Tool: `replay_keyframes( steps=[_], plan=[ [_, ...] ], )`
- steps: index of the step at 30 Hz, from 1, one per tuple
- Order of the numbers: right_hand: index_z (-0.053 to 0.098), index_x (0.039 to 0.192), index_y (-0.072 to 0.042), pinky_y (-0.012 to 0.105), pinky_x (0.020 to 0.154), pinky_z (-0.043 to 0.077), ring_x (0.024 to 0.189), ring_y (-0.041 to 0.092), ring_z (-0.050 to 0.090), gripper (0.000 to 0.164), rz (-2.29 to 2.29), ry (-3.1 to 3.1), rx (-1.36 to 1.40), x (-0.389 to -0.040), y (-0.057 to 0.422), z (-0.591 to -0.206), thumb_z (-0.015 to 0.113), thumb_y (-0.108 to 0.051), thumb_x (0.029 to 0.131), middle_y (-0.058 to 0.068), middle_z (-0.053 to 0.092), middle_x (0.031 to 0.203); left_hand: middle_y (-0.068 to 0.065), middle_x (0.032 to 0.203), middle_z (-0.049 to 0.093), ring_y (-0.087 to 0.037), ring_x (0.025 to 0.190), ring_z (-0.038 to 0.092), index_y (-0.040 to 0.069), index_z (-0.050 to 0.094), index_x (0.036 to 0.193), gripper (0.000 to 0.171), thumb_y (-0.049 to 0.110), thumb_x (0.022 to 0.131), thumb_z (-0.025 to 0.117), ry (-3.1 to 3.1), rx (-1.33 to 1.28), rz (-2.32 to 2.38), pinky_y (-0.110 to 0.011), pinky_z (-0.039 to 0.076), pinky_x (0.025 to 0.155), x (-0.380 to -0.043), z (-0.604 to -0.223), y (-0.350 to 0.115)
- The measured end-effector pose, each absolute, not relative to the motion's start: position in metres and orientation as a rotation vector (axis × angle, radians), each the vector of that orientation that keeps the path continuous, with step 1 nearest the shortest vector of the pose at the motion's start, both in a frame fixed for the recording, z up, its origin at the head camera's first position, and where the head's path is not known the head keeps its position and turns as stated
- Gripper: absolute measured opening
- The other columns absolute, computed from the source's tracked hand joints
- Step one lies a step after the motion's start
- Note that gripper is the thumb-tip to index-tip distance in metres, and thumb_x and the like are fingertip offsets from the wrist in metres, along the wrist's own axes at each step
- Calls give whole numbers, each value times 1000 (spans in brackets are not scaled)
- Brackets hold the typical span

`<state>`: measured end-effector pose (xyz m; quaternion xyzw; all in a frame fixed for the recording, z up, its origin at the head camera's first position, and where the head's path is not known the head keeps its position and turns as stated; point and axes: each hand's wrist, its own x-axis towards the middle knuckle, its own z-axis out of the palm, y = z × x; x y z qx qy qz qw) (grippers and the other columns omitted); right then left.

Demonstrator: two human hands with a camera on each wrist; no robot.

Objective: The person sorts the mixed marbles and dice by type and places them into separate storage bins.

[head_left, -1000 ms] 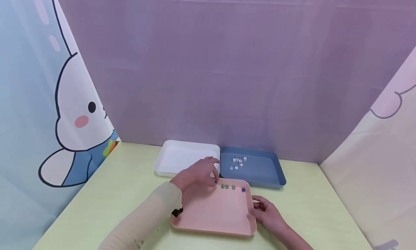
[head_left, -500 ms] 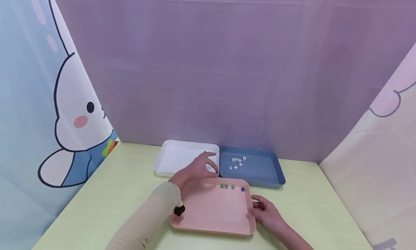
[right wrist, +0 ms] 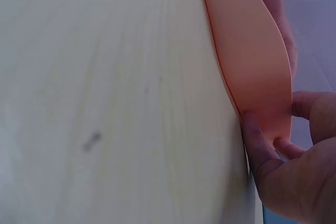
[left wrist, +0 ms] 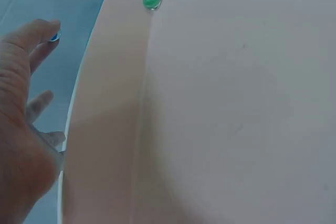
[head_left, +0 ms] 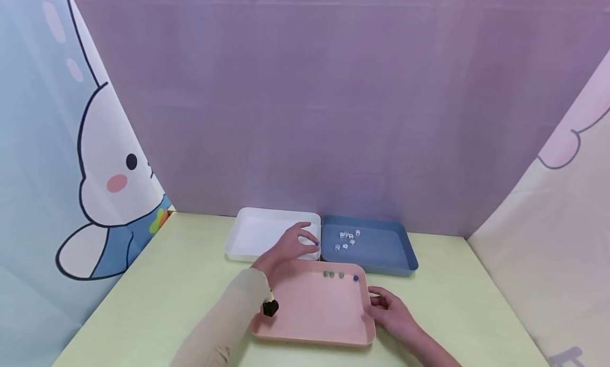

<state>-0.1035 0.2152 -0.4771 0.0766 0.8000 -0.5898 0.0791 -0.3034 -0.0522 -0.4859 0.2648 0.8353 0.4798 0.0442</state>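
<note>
In the head view, my left hand [head_left: 292,244] is over the right front part of the white tray [head_left: 257,234]. Between thumb and finger it pinches a blue marble [left wrist: 55,36], mostly covered by the fingertips. My right hand [head_left: 393,315] holds the right side of the pink tray [head_left: 314,319], with fingers on the outer wall and thumb at the rim; the right wrist view shows this grip too. Along the pink tray's far side lie several green marbles [head_left: 332,274] and another blue marble [head_left: 356,278].
A dark blue tray [head_left: 386,248] holding several white dice [head_left: 351,236] stands right of the white tray, behind the pink one. All three trays stand on a pale yellow table [head_left: 181,271]. Behind hangs a purple cloth [head_left: 305,118], with patterned cloths at both sides.
My left hand has lifted the blue marble from the pink tray's far edge and moved it away from me, over the white tray. The right hand stays at the pink tray's side.
</note>
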Motion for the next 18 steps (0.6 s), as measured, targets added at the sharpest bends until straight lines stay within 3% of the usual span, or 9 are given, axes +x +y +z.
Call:
replay_keyframes(
  steps=[18],
  plan=[
    [48,134,7,34,73,56,94,22,61,53,-1761,2405,230,-105,216,-479,71,-10,88,14,63,106,-19,140,48,-33,132,40,15,78,87,13,26,81,79,2645,815,1544,-50,34,107,-305,-492,-45]
  ],
)
